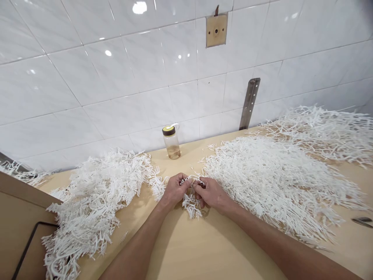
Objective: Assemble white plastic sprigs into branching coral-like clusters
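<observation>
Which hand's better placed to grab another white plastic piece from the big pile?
Right hand, likely: it touches the edge of the big pile. Left hand sits nearer the smaller pile. Both pinch one white piece.

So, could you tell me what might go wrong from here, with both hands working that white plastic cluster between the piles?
The small cluster pinched between left hand and right hand has thin branches that might snap under a hard pull. The left pile and right pile lie close on either side, so sorted and unsorted pieces could mix. A forearm sweep could tip the jar behind.
</observation>
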Available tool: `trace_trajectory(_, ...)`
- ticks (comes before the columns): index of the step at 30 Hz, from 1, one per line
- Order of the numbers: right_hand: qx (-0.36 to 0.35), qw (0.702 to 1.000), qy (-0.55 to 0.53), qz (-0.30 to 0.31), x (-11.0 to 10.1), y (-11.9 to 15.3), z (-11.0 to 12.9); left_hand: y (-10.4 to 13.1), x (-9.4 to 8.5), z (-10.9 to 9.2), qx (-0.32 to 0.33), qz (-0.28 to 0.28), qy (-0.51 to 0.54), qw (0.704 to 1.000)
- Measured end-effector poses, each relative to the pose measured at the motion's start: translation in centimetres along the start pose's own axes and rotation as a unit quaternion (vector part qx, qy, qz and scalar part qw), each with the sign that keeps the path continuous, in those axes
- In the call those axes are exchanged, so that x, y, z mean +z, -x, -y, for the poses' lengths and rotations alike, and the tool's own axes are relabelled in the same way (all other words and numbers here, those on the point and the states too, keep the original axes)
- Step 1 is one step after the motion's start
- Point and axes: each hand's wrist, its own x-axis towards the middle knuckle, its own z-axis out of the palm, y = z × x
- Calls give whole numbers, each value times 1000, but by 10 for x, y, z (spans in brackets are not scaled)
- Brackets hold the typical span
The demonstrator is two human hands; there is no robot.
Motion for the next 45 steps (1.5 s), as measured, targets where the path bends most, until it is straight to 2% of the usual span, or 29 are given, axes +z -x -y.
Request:
trace_trajectory(7, -41, 998, 53, -6, 0, 1, 3, 2, 9, 2, 25, -68, -93, 993)
trace_trajectory(14, -22, 999, -33, 24, 3, -2, -3, -1, 16, 15, 3, -100, 14, 995)
trace_trajectory(22, -10, 988, -150, 31, 0, -4, -7, -2, 6, 10, 32, -72, -47, 996)
trace_trajectory(27, -11, 992, -114, 50, -3, -4, -7, -2, 0, 6, 27, -48, -55, 997)
trace_trajectory(34, 1, 999, -48, 22, -3, -3, -5, -2, 0, 4, 25, -26, -74, 997)
trace_trajectory(41, 5, 1000, -19, 4, 2, 0, 3, 3, 10, 5, 32, -59, -92, 993)
trace_trajectory(45, 12, 999, -36, 10, 5, -1, 3, 3, 15, 11, 23, -90, -60, 994)
